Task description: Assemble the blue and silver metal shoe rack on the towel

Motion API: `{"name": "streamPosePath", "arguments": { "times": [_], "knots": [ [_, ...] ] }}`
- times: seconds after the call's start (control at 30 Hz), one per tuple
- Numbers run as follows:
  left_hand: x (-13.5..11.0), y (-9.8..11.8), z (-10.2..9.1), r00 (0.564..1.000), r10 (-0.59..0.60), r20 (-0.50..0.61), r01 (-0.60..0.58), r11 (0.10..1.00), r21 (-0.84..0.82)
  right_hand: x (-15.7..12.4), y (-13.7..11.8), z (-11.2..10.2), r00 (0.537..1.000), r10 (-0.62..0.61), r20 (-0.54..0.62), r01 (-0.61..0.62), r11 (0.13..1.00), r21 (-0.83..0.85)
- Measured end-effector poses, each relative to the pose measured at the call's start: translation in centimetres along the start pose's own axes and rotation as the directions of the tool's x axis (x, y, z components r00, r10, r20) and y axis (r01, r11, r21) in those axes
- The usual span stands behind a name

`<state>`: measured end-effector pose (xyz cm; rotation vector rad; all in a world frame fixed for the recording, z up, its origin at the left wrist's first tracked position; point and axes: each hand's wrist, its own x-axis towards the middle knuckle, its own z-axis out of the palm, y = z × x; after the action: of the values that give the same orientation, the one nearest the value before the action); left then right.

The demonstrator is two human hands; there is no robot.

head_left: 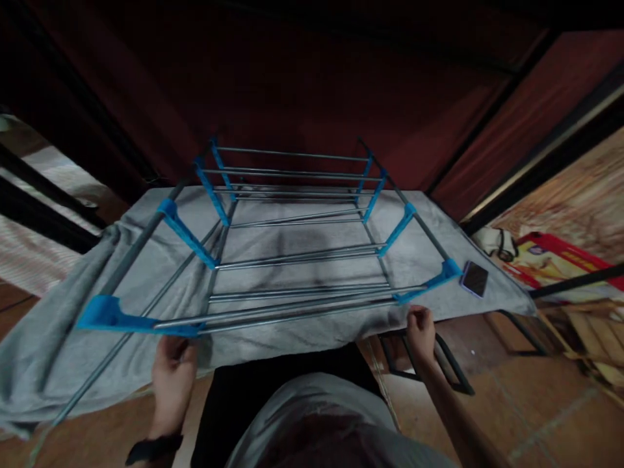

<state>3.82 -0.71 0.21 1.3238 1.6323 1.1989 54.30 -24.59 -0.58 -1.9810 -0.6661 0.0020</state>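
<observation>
Nearest: grey shirt (312, 396) and dark trousers of the wearer, front edge of the table. Left hand (174, 374), dark wristband (155, 448) on its wrist, sits right under the front-left blue bracket (119, 318); fingers curled inward, tips dim, can't tell whether they pinch the bracket or touch it. Right hand (422, 331) is up at the table's front edge, just below the front-right blue bracket (429, 283); fingers bent, thumb side close to the index, can't tell if anything is between them.

Black metal frame (453, 362) low by the right forearm, over tiled floor (531, 416).

Metal tube rack (297, 258) lies on the grey cloth (292, 343) draped over the table, in front of the wearer, between and beyond the hands. Pairs of thin crossbars run left to right; four blue brackets per side, threaded on side rails. Another tube (92, 378) slants along the left, near end past the cloth's edge.

Phone (474, 279) on the cloth, just right of the front-right bracket. Red-and-yellow package (550, 257) farther right, off the table. Dark red backdrop (292, 97) behind everything.
</observation>
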Motion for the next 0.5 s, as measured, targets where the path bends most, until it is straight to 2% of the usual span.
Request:
{"name": "streamPosePath", "arguments": {
  "times": [0.03, 0.07, 0.13, 0.2, 0.27, 0.37, 0.43, 0.5],
  "knots": [
    [0.1, 0.2, -0.2, 1.000, -0.006, -0.011, 0.006, 1.000, 0.012, -0.8, -0.8, 0.1, 0.992, -0.100, 0.076, 0.103, 0.994, -0.037],
    [0.1, 0.6, -0.3, 1.000, -0.010, -0.018, 0.011, 1.000, 0.026, -1.5, -1.7, 0.3, 0.963, -0.203, 0.178, 0.215, 0.975, -0.049],
    [-0.1, 1.6, -0.1, 1.000, -0.024, -0.016, 0.025, 0.998, 0.054, -2.3, -3.6, 1.7, 0.852, -0.386, 0.352, 0.422, 0.906, -0.027],
    [-0.5, 2.8, 0.2, 0.999, -0.045, -0.019, 0.046, 0.996, 0.079, -2.0, -5.5, 3.9, 0.750, -0.486, 0.448, 0.550, 0.835, -0.015],
    [-0.9, 3.8, 0.7, 0.998, -0.058, -0.034, 0.061, 0.994, 0.093, -0.9, -7.1, 6.6, 0.700, -0.505, 0.505, 0.596, 0.802, -0.024],
    [-1.1, 4.5, 1.1, 0.997, -0.067, -0.037, 0.070, 0.991, 0.115, 1.6, -8.7, 10.4, 0.636, -0.474, 0.609, 0.603, 0.798, -0.010],
    [-0.9, 4.4, 1.0, 0.996, -0.084, -0.033, 0.088, 0.985, 0.148, 3.1, -9.1, 12.3, 0.594, -0.433, 0.678, 0.604, 0.797, -0.019],
    [-0.6, 3.9, 0.7, 0.993, -0.116, -0.024, 0.119, 0.979, 0.164, 4.0, -9.2, 13.5, 0.580, -0.385, 0.718, 0.601, 0.797, -0.058]
  ]
}}
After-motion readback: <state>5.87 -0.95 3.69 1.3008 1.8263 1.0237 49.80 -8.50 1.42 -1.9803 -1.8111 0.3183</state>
